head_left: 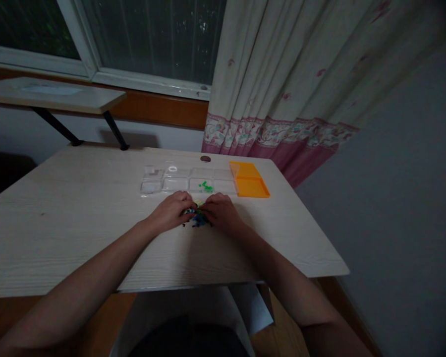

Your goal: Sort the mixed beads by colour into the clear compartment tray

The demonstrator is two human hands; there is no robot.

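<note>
Mixed pile (pixel 198 220) lies between two hands, with green pieces (pixel 207 188) in the clear tray (pixel 175 186)

The small coloured pile, blue and dark bits among it, sits on the tabletop (pixel 92 198) just in front of the tray. By my reading the work is at an early stage: a few green pieces lie in the front row of the tray, third compartment from the left, while the mixed heap outside is left to deal with. No other pieces can be made out in the tray. The left hand (pixel 171 211) and right hand (pixel 223 212) meet at the heap, fingers bent inward and partly closed; whether they pinch any piece I cannot tell. An orange case (pixel 251 187) stands at the tray's right end. No brand or label is readable, and the pale sheet (pixel 52 89) on the raised shelf (pixel 92 101) shows no legible writing
</note>
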